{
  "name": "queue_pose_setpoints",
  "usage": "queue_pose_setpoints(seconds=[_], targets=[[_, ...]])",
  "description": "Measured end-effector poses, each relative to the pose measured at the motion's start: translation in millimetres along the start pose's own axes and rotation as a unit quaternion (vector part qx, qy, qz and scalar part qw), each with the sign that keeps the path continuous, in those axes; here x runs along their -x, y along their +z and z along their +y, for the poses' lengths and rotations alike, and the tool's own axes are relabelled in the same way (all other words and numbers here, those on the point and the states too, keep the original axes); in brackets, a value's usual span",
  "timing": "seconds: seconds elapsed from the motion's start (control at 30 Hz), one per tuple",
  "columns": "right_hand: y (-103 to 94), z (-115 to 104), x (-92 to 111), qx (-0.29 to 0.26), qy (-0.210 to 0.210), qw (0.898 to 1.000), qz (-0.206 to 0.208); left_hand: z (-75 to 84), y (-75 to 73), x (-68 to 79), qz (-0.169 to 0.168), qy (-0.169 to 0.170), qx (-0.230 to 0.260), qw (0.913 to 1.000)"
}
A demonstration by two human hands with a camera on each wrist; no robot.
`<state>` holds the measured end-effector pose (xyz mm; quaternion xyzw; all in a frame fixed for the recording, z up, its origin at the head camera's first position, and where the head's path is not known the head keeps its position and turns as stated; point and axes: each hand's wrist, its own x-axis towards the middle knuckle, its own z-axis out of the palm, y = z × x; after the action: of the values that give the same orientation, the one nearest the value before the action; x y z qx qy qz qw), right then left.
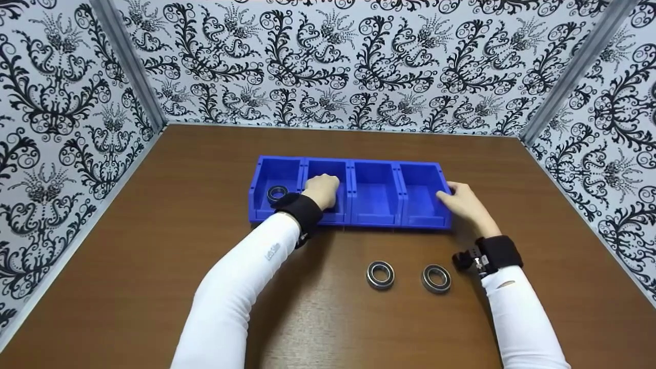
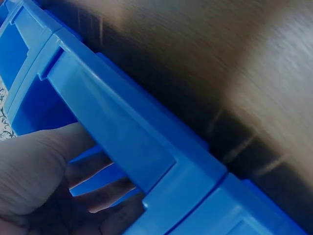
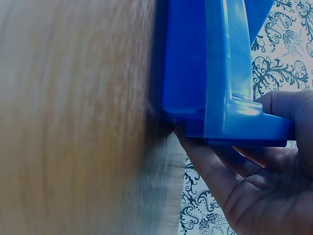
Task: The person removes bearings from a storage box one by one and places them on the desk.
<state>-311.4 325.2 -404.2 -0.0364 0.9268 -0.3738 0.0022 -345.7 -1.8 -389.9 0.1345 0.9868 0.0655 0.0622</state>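
A blue four-compartment storage bin (image 1: 376,192) stands on the table. My left hand (image 1: 323,190) reaches down into its second compartment from the left. In the left wrist view, the fingers (image 2: 115,193) drop behind the bin's front wall; their tips are hidden, and I cannot tell whether they hold anything. My right hand (image 1: 464,205) grips the bin's right end, thumb over the side rim and fingers along the outside, as the right wrist view also shows. One ball bearing (image 1: 277,193) lies in the leftmost compartment.
Two more ball bearings lie on the brown table in front of the bin: one near the middle (image 1: 380,275), the other farther right (image 1: 436,279) by the right wrist strap. Patterned panels (image 1: 328,66) with grey metal posts stand behind and at both sides.
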Motion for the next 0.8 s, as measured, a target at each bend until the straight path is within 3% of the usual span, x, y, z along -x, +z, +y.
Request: queue_pose_setpoints(seconds=[0.1, 0.27, 0.8], targets=[[-0.2, 0.0, -0.3, 0.002, -0.001, 1.000, 0.002, 4.0, -7.6, 9.6, -0.009, -0.005, 0.009, 0.9999], [0.5, -0.1, -0.3, 0.007, -0.003, 1.000, 0.004, 6.7, -12.7, 20.1, 0.005, -0.006, 0.014, 0.9999], [1.0, 1.2, -0.1, 0.005, -0.004, 1.000, 0.006, 6.8, -9.5, 19.7, 0.021, -0.007, 0.021, 0.9995]])
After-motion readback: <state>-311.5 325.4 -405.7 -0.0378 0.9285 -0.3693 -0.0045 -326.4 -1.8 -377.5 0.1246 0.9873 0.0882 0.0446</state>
